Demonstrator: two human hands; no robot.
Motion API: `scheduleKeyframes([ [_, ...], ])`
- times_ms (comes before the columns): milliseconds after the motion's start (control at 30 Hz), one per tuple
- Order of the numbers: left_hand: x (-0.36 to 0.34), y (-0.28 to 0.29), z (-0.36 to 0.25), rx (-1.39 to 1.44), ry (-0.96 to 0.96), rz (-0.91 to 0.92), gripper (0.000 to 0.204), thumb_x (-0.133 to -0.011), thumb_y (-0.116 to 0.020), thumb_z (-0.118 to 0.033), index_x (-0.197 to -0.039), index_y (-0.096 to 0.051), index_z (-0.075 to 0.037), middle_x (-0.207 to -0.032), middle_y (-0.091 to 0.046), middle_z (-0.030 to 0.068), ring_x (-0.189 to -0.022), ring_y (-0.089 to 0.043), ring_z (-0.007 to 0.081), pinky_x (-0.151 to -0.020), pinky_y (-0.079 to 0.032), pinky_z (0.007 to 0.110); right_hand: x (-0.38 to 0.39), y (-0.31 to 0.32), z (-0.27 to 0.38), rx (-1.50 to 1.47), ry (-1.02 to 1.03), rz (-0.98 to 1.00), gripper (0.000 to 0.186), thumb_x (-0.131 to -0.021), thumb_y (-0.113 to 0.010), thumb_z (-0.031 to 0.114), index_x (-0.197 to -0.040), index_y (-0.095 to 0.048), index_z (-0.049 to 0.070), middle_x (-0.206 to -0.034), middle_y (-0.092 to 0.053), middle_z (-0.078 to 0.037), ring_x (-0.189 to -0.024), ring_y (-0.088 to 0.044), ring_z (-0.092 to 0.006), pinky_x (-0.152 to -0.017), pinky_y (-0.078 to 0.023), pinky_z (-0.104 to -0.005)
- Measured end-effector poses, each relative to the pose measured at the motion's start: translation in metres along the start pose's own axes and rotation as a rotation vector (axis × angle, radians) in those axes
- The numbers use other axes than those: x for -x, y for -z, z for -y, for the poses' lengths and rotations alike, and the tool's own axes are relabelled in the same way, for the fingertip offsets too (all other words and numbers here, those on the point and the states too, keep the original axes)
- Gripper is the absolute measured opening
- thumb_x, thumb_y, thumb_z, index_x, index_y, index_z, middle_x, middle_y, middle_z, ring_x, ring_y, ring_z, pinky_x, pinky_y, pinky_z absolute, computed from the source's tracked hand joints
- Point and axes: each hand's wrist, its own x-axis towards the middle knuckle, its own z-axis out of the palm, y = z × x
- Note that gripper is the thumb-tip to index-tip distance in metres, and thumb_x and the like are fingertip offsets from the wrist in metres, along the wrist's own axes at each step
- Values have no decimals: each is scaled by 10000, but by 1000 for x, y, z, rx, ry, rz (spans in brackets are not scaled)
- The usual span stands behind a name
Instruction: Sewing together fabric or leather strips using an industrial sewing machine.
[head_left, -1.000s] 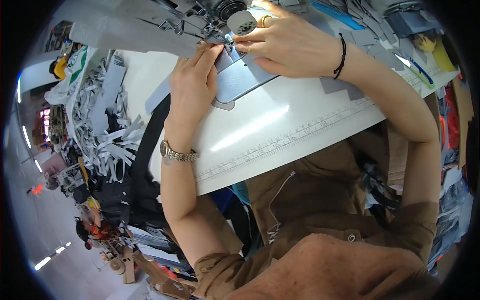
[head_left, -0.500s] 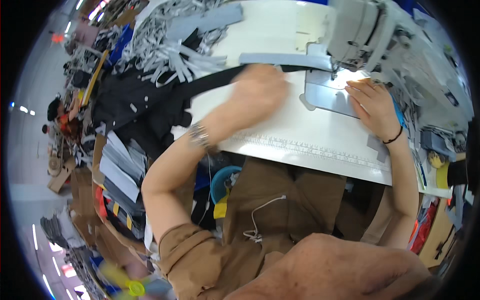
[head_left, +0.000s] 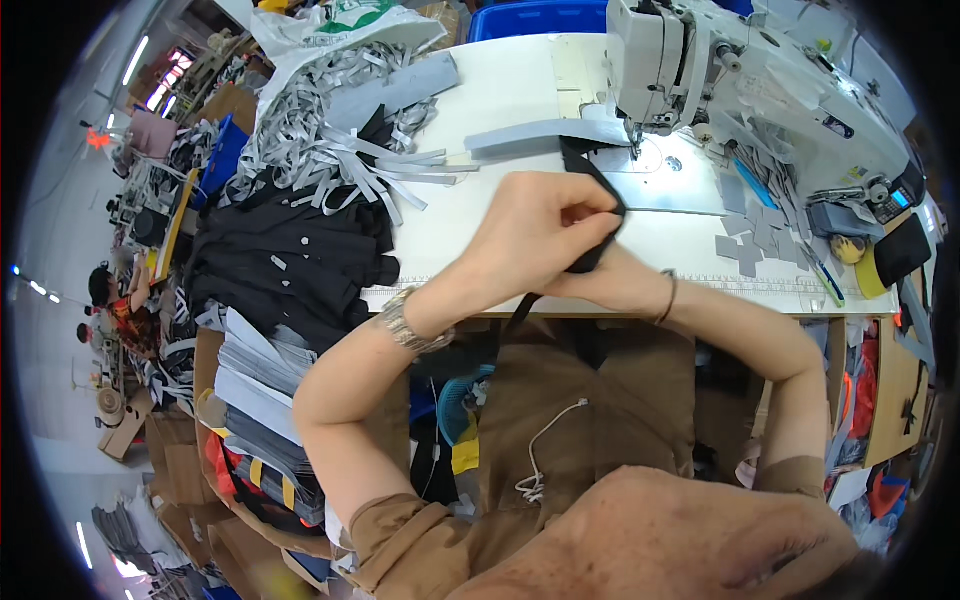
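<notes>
A narrow black fabric strip [head_left: 578, 158] runs from beside the sewing machine needle [head_left: 634, 150] toward me, over the table's front part. My left hand [head_left: 535, 232] pinches it between thumb and curled fingers. Just behind and below, my right hand [head_left: 625, 280] is closed on the same strip, its fingertips partly hidden by the left hand and the cloth. A dark tail of the strip hangs below, over the table edge. Near the needle, a long light-grey strip [head_left: 540, 136] lies across the table, its right end at the presser foot and partly touching the black strip.
The white sewing machine [head_left: 760, 80] stands at the back right, with small grey patches [head_left: 752, 240] by its base. To the left lie black garments [head_left: 290, 255] and a heap of grey strips [head_left: 300, 120]. A box of folded grey cloth [head_left: 255, 365] stands lower left.
My right hand has left the machine plate and come left to meet my left hand. The black strip, earlier stretched leftward, now bends toward me between both hands.
</notes>
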Motion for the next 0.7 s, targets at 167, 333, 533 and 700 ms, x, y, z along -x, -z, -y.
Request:
scheduleKeyframes([
  [167, -9, 55, 13, 533, 24, -299, 132, -914, -711, -157, -938, -729, -29, -773, -707, 34, -630, -647, 80, -549, -524, 215, 37, -33, -1, -273, -213, 434, 306, -1008, -585, 196, -1247, -628, 9, -1018, -720, -96, -985, -668, -142, -902, -522, -313],
  [333, -13, 108, 32, 828, 126, -367, 103, -947, -665, -124, -962, -699, -28, -807, -704, 41, -674, -653, 103, -598, -524, 203, 20, -12, 22, 354, -52, 368, 427, -1021, -520, 351, -1231, -610, -9, -1115, -654, -253, -1007, -642, -426, -899, -520, -440],
  [533, -36, 114, 30, 713, 53, -408, 170, -960, -642, -175, -960, -686, -12, -798, -690, 48, -663, -649, 123, -618, -510, 215, -93, 15, -37, 1294, 207, 144, 450, -1028, -434, 372, -1407, -528, 146, -1616, -250, -90, -1492, -241, -277, -1206, -179, -549],
  [700, -37, 118, 69, -166, -156, -707, 213, -918, -688, -124, -1084, -688, 11, -1007, -713, 92, -903, -663, 191, -804, -509, 311, -94, 12, -64, 1257, 142, 97, 577, -1012, -457, 401, -1473, -410, 58, -1566, -365, -112, -1452, -339, -247, -1176, -251, -530],
])
